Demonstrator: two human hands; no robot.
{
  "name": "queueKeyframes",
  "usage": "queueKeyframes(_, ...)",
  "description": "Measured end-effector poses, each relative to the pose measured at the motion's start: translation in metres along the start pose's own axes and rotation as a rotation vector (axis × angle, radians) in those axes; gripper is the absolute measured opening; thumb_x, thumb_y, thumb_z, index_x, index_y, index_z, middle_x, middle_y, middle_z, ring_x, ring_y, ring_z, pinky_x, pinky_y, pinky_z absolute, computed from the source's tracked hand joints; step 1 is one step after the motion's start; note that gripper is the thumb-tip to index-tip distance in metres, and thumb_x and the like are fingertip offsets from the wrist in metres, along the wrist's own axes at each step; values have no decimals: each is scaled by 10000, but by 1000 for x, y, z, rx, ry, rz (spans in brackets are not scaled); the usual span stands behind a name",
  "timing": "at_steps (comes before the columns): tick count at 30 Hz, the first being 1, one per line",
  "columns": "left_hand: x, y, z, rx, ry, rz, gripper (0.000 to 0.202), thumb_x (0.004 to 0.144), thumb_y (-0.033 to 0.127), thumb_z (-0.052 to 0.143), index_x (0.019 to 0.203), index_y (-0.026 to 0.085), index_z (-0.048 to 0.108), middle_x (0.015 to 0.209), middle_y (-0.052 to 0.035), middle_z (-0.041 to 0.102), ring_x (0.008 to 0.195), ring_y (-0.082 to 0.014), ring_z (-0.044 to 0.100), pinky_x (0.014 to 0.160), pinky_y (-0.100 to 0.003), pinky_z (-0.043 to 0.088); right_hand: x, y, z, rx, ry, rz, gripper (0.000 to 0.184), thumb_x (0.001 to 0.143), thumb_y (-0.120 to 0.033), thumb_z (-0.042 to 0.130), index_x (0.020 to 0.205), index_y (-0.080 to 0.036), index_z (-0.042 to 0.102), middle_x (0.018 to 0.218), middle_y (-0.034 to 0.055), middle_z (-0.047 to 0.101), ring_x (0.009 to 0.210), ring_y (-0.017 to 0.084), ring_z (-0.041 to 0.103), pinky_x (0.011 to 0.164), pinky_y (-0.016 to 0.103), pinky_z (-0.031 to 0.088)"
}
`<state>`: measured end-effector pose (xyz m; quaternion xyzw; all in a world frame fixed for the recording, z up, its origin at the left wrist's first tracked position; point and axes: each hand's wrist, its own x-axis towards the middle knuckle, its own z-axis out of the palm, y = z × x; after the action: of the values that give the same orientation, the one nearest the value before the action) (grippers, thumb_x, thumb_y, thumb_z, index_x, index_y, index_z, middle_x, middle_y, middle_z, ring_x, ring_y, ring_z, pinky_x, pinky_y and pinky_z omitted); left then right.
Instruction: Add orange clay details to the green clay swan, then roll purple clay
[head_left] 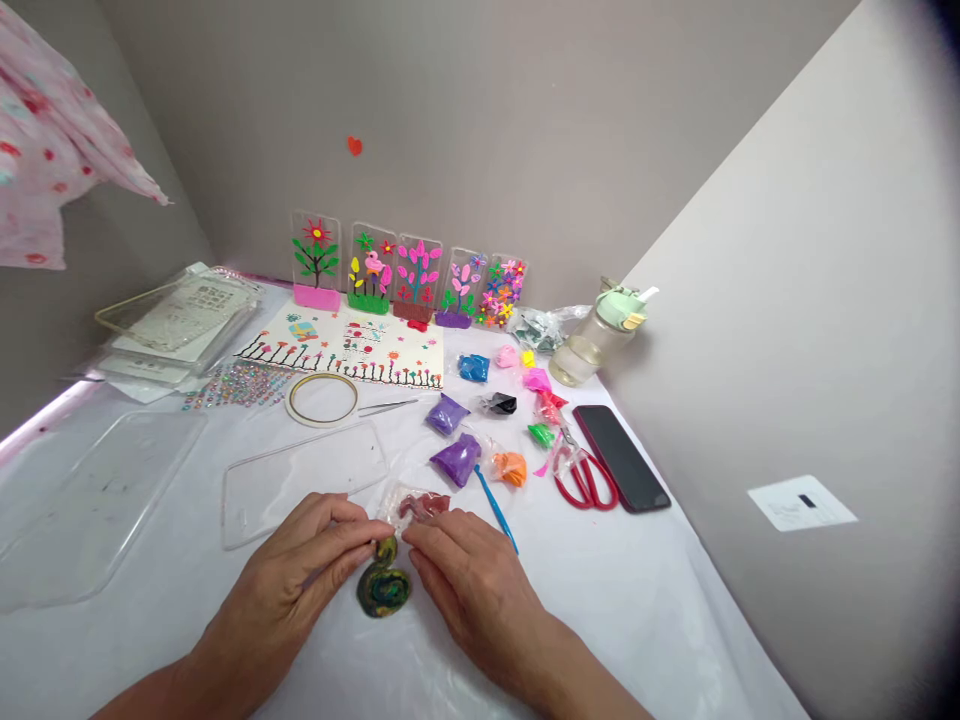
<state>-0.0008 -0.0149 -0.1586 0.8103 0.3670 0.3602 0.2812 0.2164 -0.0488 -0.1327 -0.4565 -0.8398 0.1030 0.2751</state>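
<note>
Soft, even light; faint shadows; dark, curved right edge; white wall plate (802, 503) perhaps slightly blurred.

A grey wall (600, 150) and a paler right-hand wall (810, 350) border a white-covered table (660, 600).

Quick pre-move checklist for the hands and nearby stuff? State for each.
1. Both hands visible: ok, left hand and right hand flank the dark swirl.
2. Firm grip on swirl: cannot tell, fingertips are at its upper end.
3. Blue tool well clear: not ok, its near end is right by the right hand.
4. Red clay bag well clear: not ok, right beyond the fingertips.
5. Scissors clear: ok, beside the phone.
</note>
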Motion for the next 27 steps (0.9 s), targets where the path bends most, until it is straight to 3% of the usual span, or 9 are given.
queueKeyframes(3,1,-3,2,64,2,45,166,939,308,608,1103,301,584,1002,72,681,1007,-97,620,1129,-190,302,1,0,0,4,8,-8,180,964,-125,479,1075,-186,607,980,65,706,864,196,654,747,296,506)
queueKeyframes(7,3,-4,1,108,-81,106,107,927,230,622,1010,275,573,947,68,650,1006,-112,587,1162,-252,221,1,0,0,8,-4,-9,173,972,-134,476,1070,-178,611,935,61,698,828,185,639,732,287,499)
queueKeyframes(19,7,-3,4,148,-88,95,142,935,189,580,1032,276,636,1012,10,618,1042,-165,551,1096,-359,316,1,-2,-1,1,-25,1,187,978,-141,446,1046,-180,615,933,63,691,814,179,625,717,285,493)
queueKeyframes(27,9,-4,3,170,-84,115,160,922,169,594,1039,270,633,1017,10,609,1035,-161,549,1077,-356,324,0,-1,0,-1,-36,15,166,973,-146,476,1054,-191,614,937,58,689,838,184,633,742,287,493)
